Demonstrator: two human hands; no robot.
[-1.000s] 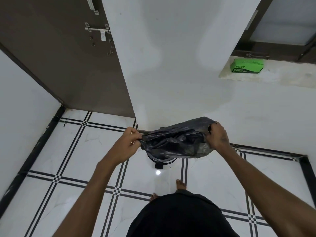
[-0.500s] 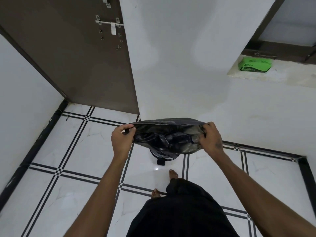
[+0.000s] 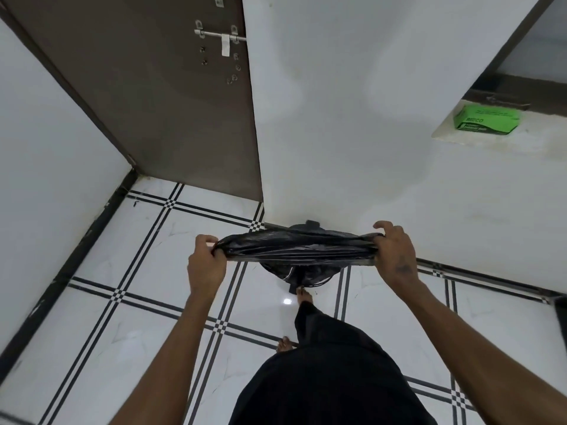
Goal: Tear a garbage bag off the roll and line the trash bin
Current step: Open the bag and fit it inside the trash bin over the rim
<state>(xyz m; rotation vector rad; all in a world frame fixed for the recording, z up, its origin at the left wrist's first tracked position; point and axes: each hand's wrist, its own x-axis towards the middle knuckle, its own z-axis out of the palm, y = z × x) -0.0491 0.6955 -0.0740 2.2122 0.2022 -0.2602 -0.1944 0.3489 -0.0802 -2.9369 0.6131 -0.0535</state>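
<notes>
1. Garbage bag (image 3: 299, 250): black and glossy, it is pulled into a taut band running 9 to 3 o'clock across the middle of the view, its long axis level from one hand to the other. It is free of any roll, so the tearing looks done.
2. Left hand (image 3: 205, 265): at the bag's 9 o'clock end, fingers closed with the plastic bunched in them.
3. Right hand (image 3: 395, 253): at the 3 o'clock end, thumb and fingers pinching the other bunched corner; the upper fingers arch loosely above it. Both hands sit about equally far from the bag's middle, so neither is nearer.
4. Trash bin (image 3: 302, 276): a dark, rounded shape on the floor, straight below the stretched band and mostly hidden by it, with a small dark tab showing at 12 o'clock and another at 6 o'clock. The bag lies directly over the bin, so my guess is the coming move is straight down, with the mouth spread to clear the rim.
5. I cannot tell which edge of the band is the open mouth.
6. Floor (image 3: 138, 302): white tile with black lines; a bare foot stands just at 6 o'clock of the bin.
7. Green box (image 3: 486, 119): on a ledge at 2 o'clock, well apart.
</notes>
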